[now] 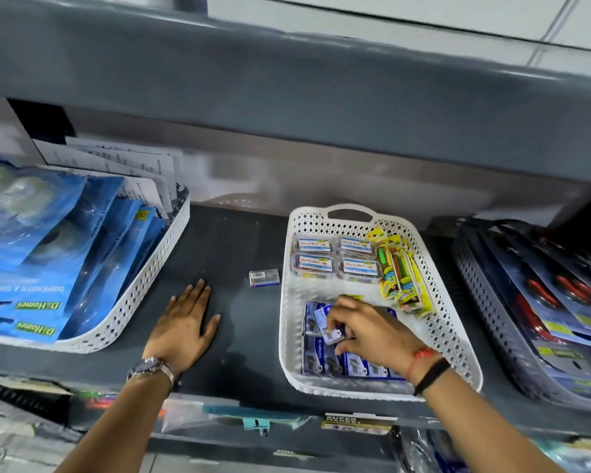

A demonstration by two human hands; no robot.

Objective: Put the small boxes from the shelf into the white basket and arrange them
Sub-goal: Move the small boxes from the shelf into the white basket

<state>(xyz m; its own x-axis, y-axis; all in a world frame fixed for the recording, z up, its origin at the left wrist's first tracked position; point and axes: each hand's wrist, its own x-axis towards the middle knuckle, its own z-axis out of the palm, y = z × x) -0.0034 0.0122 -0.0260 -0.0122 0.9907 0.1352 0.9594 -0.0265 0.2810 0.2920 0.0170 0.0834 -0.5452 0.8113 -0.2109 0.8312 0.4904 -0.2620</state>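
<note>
A white perforated basket sits on the dark shelf, right of centre. Its near half holds several small blue-and-white boxes laid flat in rows. My right hand reaches into the basket over those rows, fingers pinching one small box that is tilted above the others. One more small box lies alone on the shelf just left of the basket. Flat on the shelf, palm down with fingers spread, my left hand rests to the left of that loose box and holds nothing.
The basket's far half holds clear labelled cases and yellow-green packs. A white tray of blue packets stands at the left, a dark tray of carded goods at the right. An upper shelf overhangs.
</note>
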